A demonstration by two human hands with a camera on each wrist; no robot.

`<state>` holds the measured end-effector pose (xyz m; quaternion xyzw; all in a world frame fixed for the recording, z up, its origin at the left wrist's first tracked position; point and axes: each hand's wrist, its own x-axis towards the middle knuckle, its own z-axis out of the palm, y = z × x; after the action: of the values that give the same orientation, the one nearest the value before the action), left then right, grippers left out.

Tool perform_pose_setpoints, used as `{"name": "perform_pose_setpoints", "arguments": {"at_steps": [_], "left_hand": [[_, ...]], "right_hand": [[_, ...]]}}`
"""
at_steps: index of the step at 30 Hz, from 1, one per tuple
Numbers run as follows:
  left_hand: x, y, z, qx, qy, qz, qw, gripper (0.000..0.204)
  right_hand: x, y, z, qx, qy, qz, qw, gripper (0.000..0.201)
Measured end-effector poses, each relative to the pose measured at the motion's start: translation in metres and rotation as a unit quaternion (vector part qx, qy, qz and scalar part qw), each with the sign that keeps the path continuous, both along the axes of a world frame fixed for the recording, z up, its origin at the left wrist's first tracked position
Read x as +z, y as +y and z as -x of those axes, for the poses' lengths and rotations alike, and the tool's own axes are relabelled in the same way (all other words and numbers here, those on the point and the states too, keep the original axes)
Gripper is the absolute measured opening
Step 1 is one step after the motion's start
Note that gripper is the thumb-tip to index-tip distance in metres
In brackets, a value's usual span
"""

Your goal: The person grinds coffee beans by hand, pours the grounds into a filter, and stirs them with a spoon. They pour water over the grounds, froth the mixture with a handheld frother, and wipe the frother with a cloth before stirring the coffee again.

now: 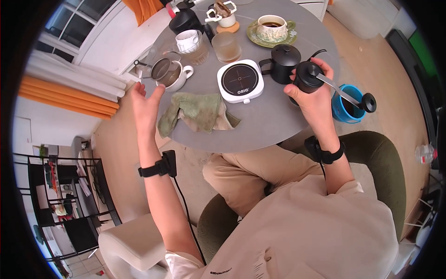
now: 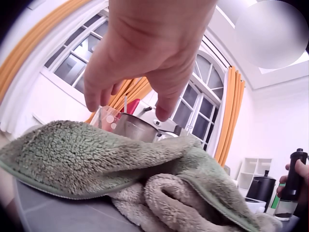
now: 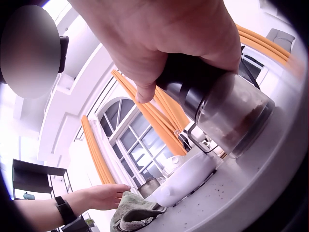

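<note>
My right hand (image 1: 316, 95) grips a black hand grinder (image 1: 307, 76) with a metal crank, at the table's right side. In the right wrist view the grinder's clear lower jar (image 3: 234, 113) holds brown grounds and is close to the tabletop. My left hand (image 1: 146, 104) is held in the air at the left edge of the table, fingers apart and holding nothing, beside a white cup (image 1: 179, 81) with a metal strainer (image 1: 163, 69) over it. A green cloth (image 1: 197, 111) lies crumpled just right of that hand; in the left wrist view the hand (image 2: 145, 53) hovers above the cloth (image 2: 82, 154).
A white scale (image 1: 240, 93) with a black round plate sits mid-table, a black pot (image 1: 284, 63) to its right. Farther back stand a glass (image 1: 226, 49), a patterned cup (image 1: 272, 31) on a green saucer and a black kettle (image 1: 185, 21). A blue bucket (image 1: 346, 114) is beyond the right edge.
</note>
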<state>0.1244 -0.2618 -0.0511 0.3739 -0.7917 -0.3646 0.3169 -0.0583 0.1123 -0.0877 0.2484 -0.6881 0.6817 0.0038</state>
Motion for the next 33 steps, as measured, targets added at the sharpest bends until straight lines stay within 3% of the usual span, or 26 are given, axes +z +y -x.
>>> {"name": "perform_pose_setpoints", "arguments": {"at_steps": [4,7,9,13,14,17,20,23,26,29,33], "left_hand": [[-0.001,-0.013,0.020,-0.041,-0.037,-0.019,0.998,0.104],[-0.009,-0.012,0.038,-0.101,0.029,-0.046,0.993,0.109],[-0.014,-0.011,0.046,-0.084,0.055,-0.038,0.994,0.112],[-0.024,-0.019,0.057,-0.037,0.065,0.008,0.997,0.111],[-0.026,-0.023,0.058,-0.028,0.058,0.029,0.998,0.109],[-0.022,-0.026,0.061,-0.016,0.025,0.034,0.999,0.100],[-0.014,-0.014,0.064,-0.008,0.015,0.039,0.999,0.091],[-0.002,-0.006,0.063,-0.006,0.061,0.013,0.998,0.088],[0.010,-0.006,0.058,0.017,0.091,0.041,0.995,0.087],[0.011,-0.013,0.053,-0.005,0.044,0.066,0.997,0.088],[0.011,-0.015,0.050,0.014,0.146,0.032,0.989,0.092]], "right_hand": [[0.003,0.008,-0.001,-0.010,0.039,0.001,0.999,0.119],[-0.005,0.018,-0.007,-0.071,0.101,0.002,0.992,0.124],[-0.010,0.023,-0.021,-0.112,0.115,0.056,0.985,0.125],[-0.016,0.059,-0.041,-0.027,0.071,-0.111,0.991,0.113],[-0.017,0.058,-0.044,0.023,0.021,-0.041,0.999,0.108],[-0.008,0.048,-0.041,-0.014,0.110,-0.094,0.989,0.090],[0.000,0.034,-0.026,-0.019,0.121,-0.106,0.987,0.080],[0.006,0.027,-0.014,0.036,0.052,-0.127,0.990,0.075],[-0.004,0.025,-0.005,0.049,0.050,-0.115,0.991,0.073],[-0.010,0.027,-0.013,0.028,0.038,-0.089,0.995,0.075],[-0.011,0.043,-0.042,-0.036,0.034,-0.068,0.996,0.088]]}}
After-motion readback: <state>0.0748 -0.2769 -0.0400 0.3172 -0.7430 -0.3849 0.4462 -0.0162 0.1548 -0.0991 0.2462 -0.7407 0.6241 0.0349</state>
